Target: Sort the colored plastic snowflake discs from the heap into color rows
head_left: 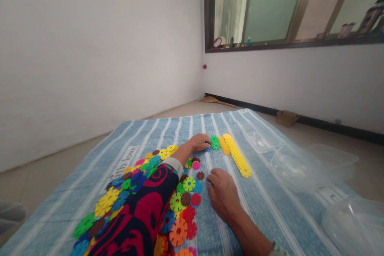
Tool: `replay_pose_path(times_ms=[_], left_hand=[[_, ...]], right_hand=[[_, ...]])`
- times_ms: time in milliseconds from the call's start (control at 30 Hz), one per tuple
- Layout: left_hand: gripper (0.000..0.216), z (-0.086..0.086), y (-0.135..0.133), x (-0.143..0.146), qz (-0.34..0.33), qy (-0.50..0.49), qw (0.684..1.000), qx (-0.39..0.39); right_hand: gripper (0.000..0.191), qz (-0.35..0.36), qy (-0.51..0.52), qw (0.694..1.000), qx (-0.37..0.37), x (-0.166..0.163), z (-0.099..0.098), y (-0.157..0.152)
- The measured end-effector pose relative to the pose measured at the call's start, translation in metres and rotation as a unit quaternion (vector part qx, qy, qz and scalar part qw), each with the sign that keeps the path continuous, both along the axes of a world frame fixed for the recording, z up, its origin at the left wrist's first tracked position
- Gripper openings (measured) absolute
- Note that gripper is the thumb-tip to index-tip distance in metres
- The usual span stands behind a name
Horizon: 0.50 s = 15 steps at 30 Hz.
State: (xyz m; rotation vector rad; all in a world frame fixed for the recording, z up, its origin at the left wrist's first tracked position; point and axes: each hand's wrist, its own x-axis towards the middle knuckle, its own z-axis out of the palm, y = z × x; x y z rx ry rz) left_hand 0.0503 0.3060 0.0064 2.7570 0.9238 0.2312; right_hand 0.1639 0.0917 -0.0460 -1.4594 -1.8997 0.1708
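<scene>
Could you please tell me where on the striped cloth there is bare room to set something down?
The striped cloth is bare beyond the left hand, up to its far edge, and between the right hand and the clear plastic tub. It is crowded where the loose discs lie, and along the yellow row.

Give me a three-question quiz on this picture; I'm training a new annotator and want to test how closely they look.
1. True or false: the left hand touches the green disc at the near end of the yellow row.
2. Where does the right hand rest? A) palm down on the striped cloth B) inside a clear container C) raised in the air
3. Fill in: the loose pile of discs lies mostly on the person's ____ side.

Key
1. True
2. A
3. left
</scene>
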Motion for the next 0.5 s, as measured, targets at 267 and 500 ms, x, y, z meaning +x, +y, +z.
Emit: replay_pose_path(times_ms=[267, 500], left_hand=[[0.019, 0.002, 0.002, -0.006, -0.019, 0.022, 1.000, 0.012], [0.019, 0.004, 0.004, -0.023, -0.023, 0.027, 0.999, 0.016]], right_hand=[[0.013, -0.013, 0.000, 1.000, 0.001, 0.000, -0.001, 0.000], [0.014, -0.001, 0.009, 1.000, 0.005, 0.000, 0.002, -0.002]])
